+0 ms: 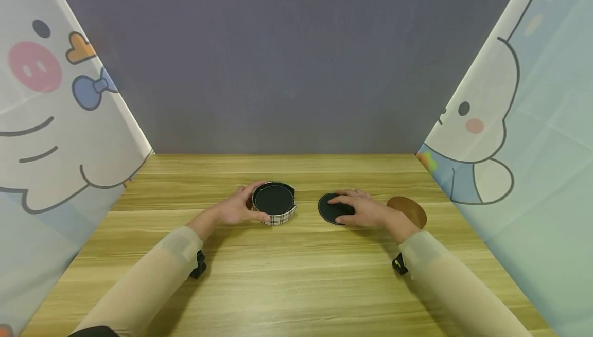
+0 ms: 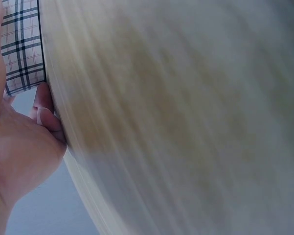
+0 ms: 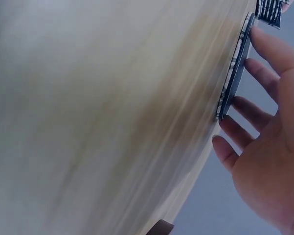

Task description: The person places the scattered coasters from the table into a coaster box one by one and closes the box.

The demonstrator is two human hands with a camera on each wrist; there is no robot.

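A round coaster holder [image 1: 274, 199] with a black inside and a plaid outer wall stands on the table, with an opening in its wall on the right. My left hand [image 1: 238, 208] grips its left side, thumb along the front and fingers behind. In the left wrist view the plaid wall [image 2: 23, 46] shows beside the thumb. To the right, a black round coaster [image 1: 326, 208] with a plaid edge lies flat on the table. My right hand [image 1: 363, 209] reaches over it, spread fingertips touching its top and edge. The hand covers the coaster's right part.
A brown round disc [image 1: 408, 210] lies to the right, partly behind my right wrist. The wooden table [image 1: 296, 275] ends at a dark back wall [image 1: 287, 69]. Cartoon-printed cloths hang at the left [image 1: 41, 146] and right [image 1: 546, 146].
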